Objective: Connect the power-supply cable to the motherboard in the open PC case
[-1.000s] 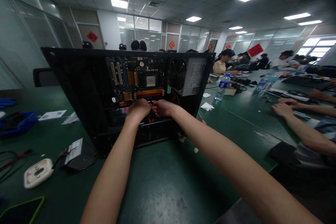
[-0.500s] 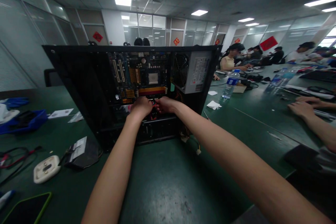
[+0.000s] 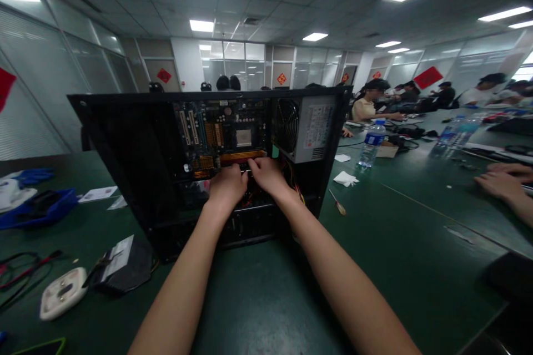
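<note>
An open black computer case (image 3: 129, 99) stands in front of me. Its motherboard (image 3: 256, 116) faces me, with a silver processor (image 3: 244, 137) and yellow and red memory slots (image 3: 241, 156). At the upper right sits the power supply (image 3: 316, 130) beside a round fan (image 3: 287, 121). Both my hands reach inside, just below the memory slots. My left hand (image 3: 227, 184) has its fingers bent and closed. Close beside it, my right hand (image 3: 268, 175) is also curled, over dark parts and thin cables. What the fingertips hold is hidden. Coloured power cables (image 3: 298, 191) hang behind my right wrist.
On the left lie a blue tray (image 3: 52, 208), a dark box-shaped part (image 3: 125, 269), a white square object (image 3: 63, 293) and cables. To the right are a screwdriver (image 3: 339, 205), tissue (image 3: 345, 178) and a water bottle (image 3: 371, 144). Another person's hands (image 3: 506, 180) rest farther right.
My right hand has shifted slightly right and turned its back up, closer over the parts. The small red-and-black piece seen between my fingers is now covered. The view has tilted up.
</note>
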`<state>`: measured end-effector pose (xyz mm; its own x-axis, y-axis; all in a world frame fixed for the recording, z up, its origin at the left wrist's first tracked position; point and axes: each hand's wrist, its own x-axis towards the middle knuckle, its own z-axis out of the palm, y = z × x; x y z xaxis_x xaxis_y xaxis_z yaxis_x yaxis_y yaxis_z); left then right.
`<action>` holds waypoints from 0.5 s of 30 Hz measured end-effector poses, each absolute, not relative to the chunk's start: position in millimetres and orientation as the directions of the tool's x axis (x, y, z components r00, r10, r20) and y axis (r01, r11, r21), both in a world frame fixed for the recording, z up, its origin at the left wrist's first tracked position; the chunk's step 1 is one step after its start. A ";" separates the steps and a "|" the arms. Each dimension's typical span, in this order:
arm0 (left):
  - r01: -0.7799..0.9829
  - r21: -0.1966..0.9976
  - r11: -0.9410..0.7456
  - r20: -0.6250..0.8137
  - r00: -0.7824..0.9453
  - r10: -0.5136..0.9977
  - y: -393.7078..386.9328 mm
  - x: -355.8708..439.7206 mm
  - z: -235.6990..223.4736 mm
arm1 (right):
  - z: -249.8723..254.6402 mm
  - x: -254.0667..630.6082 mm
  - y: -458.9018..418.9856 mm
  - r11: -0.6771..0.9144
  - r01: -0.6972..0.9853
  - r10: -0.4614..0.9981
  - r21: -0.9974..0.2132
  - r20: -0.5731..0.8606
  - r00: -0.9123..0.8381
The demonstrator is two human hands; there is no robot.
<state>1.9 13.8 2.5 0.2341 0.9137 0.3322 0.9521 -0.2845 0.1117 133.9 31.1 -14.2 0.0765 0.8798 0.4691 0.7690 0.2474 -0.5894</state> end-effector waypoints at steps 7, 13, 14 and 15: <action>0.870 0.119 -0.478 0.337 0.418 0.844 26.6 -4.0 1.1 | -7.3 120.5 20.0 0.370 0.822 0.814 -0.433 0.577 -0.062; 0.806 0.214 -0.552 0.365 0.458 0.810 36.7 -8.2 -4.8 | -7.9 119.0 20.7 0.358 0.845 0.815 -0.397 0.574 -0.076; 0.801 0.223 -0.555 0.366 0.459 0.809 37.3 -8.8 -5.9 | -8.6 118.9 21.5 0.366 0.840 0.814 -0.400 0.576 -0.081; 0.796 0.232 -0.559 0.365 0.462 0.809 37.7 -9.4 -6.9 | -9.3 118.8 22.4 0.376 0.835 0.811 -0.403 0.579 -0.085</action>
<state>-9.4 37.7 -6.9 0.4619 0.8085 0.3646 0.7957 -0.5594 0.2324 118.8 22.4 -9.3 -0.0853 0.8105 0.5795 0.8345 0.3758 -0.4028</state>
